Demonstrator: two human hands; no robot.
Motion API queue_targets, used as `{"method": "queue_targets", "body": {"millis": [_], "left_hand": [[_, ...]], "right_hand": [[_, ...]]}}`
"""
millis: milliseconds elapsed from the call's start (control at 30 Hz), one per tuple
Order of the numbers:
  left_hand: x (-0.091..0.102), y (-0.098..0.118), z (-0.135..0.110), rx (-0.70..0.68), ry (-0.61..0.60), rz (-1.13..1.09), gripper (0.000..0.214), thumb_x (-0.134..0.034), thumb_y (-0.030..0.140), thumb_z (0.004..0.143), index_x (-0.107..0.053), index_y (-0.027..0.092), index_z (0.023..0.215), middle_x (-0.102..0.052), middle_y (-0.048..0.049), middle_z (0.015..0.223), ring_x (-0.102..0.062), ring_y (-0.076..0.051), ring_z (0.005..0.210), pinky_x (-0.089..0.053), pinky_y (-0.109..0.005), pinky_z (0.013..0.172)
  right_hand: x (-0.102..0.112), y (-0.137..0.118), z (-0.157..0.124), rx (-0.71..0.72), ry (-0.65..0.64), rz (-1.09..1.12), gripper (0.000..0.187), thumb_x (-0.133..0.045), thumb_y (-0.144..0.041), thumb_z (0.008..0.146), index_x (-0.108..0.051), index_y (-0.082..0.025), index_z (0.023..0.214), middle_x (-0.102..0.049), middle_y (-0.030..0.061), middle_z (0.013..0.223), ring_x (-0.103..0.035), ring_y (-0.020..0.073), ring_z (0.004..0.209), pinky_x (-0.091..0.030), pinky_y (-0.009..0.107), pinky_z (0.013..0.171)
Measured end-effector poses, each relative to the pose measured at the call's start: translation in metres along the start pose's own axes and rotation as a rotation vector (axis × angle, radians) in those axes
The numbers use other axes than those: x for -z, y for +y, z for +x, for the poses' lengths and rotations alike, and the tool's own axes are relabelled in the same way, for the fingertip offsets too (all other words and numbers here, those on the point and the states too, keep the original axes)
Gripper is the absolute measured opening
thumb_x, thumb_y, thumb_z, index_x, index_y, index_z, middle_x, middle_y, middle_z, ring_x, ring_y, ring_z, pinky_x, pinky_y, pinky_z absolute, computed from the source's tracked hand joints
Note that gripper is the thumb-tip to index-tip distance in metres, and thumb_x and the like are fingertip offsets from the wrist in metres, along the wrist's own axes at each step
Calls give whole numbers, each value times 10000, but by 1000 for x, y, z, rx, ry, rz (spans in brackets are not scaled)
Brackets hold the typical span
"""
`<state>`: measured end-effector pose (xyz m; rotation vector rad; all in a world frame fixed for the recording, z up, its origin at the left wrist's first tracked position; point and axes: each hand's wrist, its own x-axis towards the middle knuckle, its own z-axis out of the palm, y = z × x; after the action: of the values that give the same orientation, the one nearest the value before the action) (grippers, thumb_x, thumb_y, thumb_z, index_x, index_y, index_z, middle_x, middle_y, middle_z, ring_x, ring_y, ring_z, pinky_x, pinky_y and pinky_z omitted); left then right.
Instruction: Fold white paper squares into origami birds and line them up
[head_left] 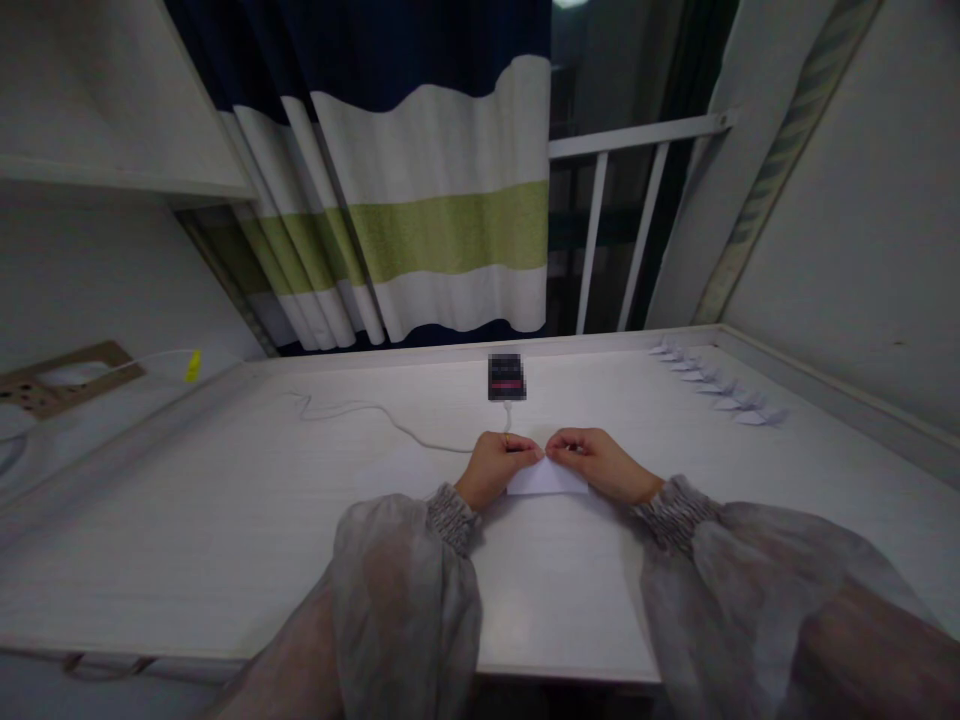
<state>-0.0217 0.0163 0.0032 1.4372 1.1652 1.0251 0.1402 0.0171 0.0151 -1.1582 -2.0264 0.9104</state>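
A small white folded paper (545, 480) lies on the white desk (225, 500) between my two hands. My left hand (497, 466) has its fingers curled and pinches the paper's upper left edge. My right hand (596, 462) is also curled, pinching the paper's upper right edge. The fingertips of both hands nearly meet above the paper. Sheer grey sleeves with gathered cuffs cover both forearms.
A small dark device (505, 377) with a white cable (360, 410) sits just beyond my hands. Several folded white paper pieces (716, 388) lie in a row at the far right. A striped curtain (420, 220), window rail (637, 135) and left shelf (112, 180) border the desk.
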Motion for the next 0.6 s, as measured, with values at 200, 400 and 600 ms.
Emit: {"method": "queue_targets", "body": {"millis": [200, 400, 600], "left_hand": [[3, 0, 2, -2, 10, -63, 217, -685, 288, 512, -676, 108, 633, -626, -39, 599, -495, -105, 537, -365, -231, 531], [8, 0, 6, 43, 66, -115, 198, -696, 268, 498, -676, 112, 618, -611, -25, 556, -466, -86, 490, -332, -217, 491], [9, -1, 6, 50, 105, -152, 187, -695, 258, 497, -673, 113, 614, -602, -14, 539, -456, -79, 479, -325, -214, 485]], "right_hand": [[8, -1, 0, -105, 24, 141, 195, -516, -324, 641, -562, -136, 621, -465, -32, 529, -376, 82, 485, -277, 223, 471], [20, 5, 2, -166, 101, 292, 182, -563, -324, 602, -557, -145, 573, -507, -28, 520, -424, 90, 498, -325, 232, 509], [15, 12, 5, -103, 167, 406, 221, -582, -357, 630, -582, -141, 675, -565, -8, 641, -489, 101, 612, -371, 237, 610]]}}
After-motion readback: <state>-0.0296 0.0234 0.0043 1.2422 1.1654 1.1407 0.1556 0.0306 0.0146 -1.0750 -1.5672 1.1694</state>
